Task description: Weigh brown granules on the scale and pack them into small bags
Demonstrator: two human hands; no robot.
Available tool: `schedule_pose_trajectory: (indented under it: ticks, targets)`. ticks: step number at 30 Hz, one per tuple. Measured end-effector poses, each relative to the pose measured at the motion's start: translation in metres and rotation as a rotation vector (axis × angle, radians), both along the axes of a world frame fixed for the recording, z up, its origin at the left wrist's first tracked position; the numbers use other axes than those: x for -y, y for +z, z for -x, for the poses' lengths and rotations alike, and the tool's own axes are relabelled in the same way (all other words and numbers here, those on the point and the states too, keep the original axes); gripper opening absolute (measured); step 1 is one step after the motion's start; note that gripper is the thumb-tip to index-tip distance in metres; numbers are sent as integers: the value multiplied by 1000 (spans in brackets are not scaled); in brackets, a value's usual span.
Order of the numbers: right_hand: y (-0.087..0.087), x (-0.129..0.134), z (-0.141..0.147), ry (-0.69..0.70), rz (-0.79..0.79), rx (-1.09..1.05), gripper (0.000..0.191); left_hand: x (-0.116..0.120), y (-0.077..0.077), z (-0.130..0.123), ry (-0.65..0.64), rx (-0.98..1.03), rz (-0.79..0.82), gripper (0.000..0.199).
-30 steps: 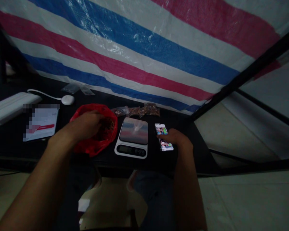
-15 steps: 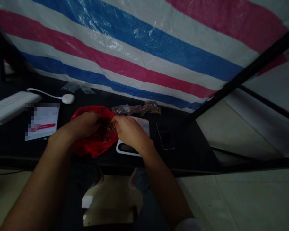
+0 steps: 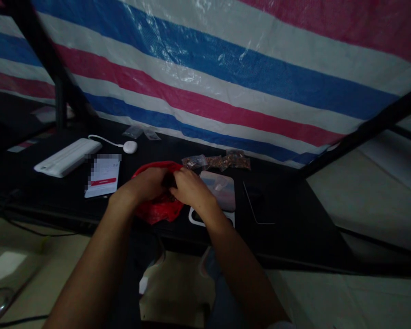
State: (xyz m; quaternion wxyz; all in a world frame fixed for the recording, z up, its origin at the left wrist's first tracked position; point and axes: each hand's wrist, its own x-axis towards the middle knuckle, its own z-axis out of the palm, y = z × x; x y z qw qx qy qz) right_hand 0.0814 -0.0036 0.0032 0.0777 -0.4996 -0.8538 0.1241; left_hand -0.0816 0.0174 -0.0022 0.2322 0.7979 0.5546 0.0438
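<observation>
A red plastic bag (image 3: pixel 162 214) lies open-mouthed at the front of the black table, with small brownish bits showing dimly inside. My left hand (image 3: pixel 150 183) reaches into it from the left, its fingers pressed together and bent down, the tips lost in shadow. From the right, my right hand (image 3: pixel 191 186) dips over the rim with thumb and fingers curled inward. The two hands nearly meet, and what they pinch is hidden. Beside the right hand stands a white scale (image 3: pixel 228 203), with a small clear plastic bag (image 3: pixel 221 183) on its plate.
Several filled clear bags (image 3: pixel 214 161) lie behind the scale. A dark phone (image 3: pixel 262 208) rests to its right. On the left are a lit-screen phone (image 3: pixel 106 176), a white oblong device (image 3: pixel 66 157), a round white puck (image 3: pixel 130 146) with a cable, and flat clear bags (image 3: pixel 133 132).
The view has swung left, so everything appears farther right. My hands have come closer together inside the red bag. More of the scale's plate, with the small clear bag, now shows.
</observation>
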Motion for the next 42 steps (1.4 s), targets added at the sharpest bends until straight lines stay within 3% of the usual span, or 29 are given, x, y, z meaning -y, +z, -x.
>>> schedule_pose_trajectory:
  ticks: [7,12,22,26,32,36,42]
  targets:
    - [6,-2,1,-21,67,13,19,-1,-2,0,-40,79,-78,37]
    - [12,-2,-4,-50,70,23,17,0,3,1,-101,30,-111,26]
    - [12,-7,-19,-17,-15,-198,16,2,11,7,-87,27,-130,29]
    - [25,-5,-37,-59,-51,-317,16,3,14,6,-112,104,-128,28]
    - [43,7,-90,-184,-113,-369,18,6,20,-4,-118,225,-124,27]
    - [44,15,-112,-235,-136,-316,16,6,19,-15,-125,319,-164,24]
    - [40,20,-114,-220,-123,-233,13,9,21,-33,-159,420,-197,24]
